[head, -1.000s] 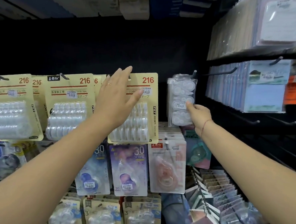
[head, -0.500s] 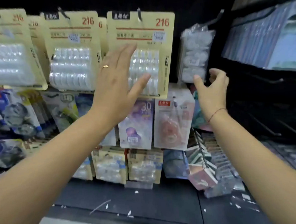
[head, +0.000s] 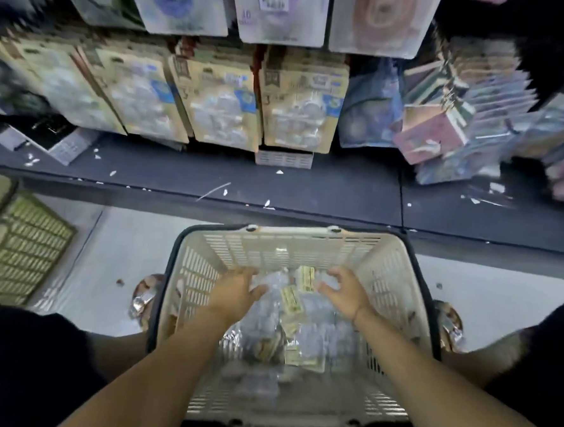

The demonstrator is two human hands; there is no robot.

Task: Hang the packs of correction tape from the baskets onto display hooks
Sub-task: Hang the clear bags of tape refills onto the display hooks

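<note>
Change: left hand and right hand have dropped from the carded packs high on the display into the basket, and the view has tipped down to the floor.
Left hand: palm down inside the basket, fingers nearly straight and apart, lying on the clear packs and clasping nothing that shows.
Right hand: palm down beside it, fingers bent claw-like over the heap; blur hides whether they grip a pack.
Packs of correction tape: a loose heap of clear blisters with yellow cards fills the basket's bottom, from between the two hands back to the near wall.
Basket: cream slotted plastic with a dark handle along its left rim. It stands on the floor between the person's knees, far rim just short of the shelf ledge.
Shelf ledge: dark and strewn with white paper scraps. A black device lies at its left end and a small label holder near the middle.
Hanging packs: a row of tan cards above the ledge's back edge, pink-backed packs to their right.
Second basket: yellow-green, at the floor's left edge.
Sandals: one either side of the cream basket.
In the way: both forearms cross the near half of the heap.
</note>
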